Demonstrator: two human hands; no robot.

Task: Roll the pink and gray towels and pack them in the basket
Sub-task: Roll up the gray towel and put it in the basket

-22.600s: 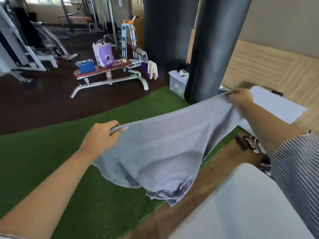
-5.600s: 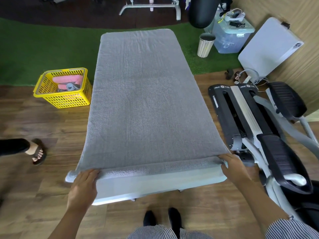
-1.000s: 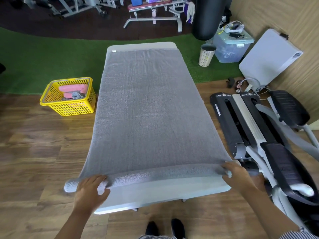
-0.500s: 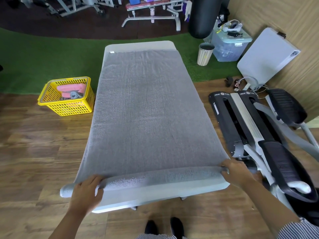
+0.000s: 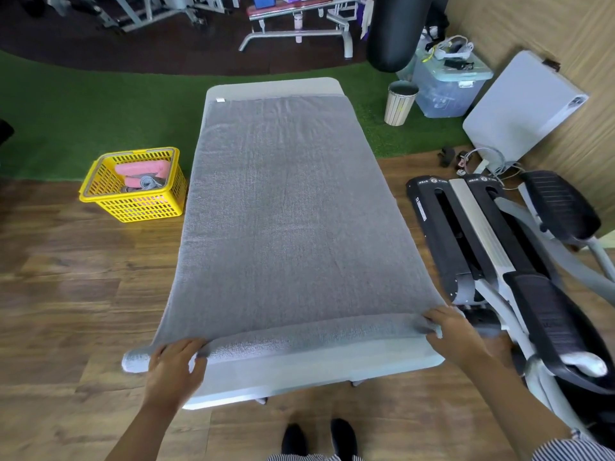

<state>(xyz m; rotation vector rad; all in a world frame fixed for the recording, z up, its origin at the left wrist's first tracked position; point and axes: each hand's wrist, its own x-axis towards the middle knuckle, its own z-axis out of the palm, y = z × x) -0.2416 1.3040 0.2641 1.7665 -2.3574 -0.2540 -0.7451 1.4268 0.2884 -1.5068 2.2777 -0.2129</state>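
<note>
A large gray towel (image 5: pixel 286 207) lies spread along the white table (image 5: pixel 299 374), its near end wound into a thin roll. My left hand (image 5: pixel 174 367) grips the left end of that roll, which sticks out past the table's corner. My right hand (image 5: pixel 449 331) grips the right end, fingers curled over it. To the left on the floor stands the yellow basket (image 5: pixel 146 207), holding a rolled pink towel (image 5: pixel 141 168) and a small rolled gray towel (image 5: pixel 146 182).
A black and grey exercise machine (image 5: pixel 499 261) stands close on the right of the table. A striped bin (image 5: pixel 399 103), a clear storage box (image 5: pixel 446 84), a leaning white panel (image 5: pixel 519 108) and a punching bag (image 5: pixel 394 31) lie beyond. My feet (image 5: pixel 319 437) are under the table's near edge.
Since five seconds ago the near end has gone from a flat fold to a thicker roll. Over the last second both hands have turned it slightly farther up the table.
</note>
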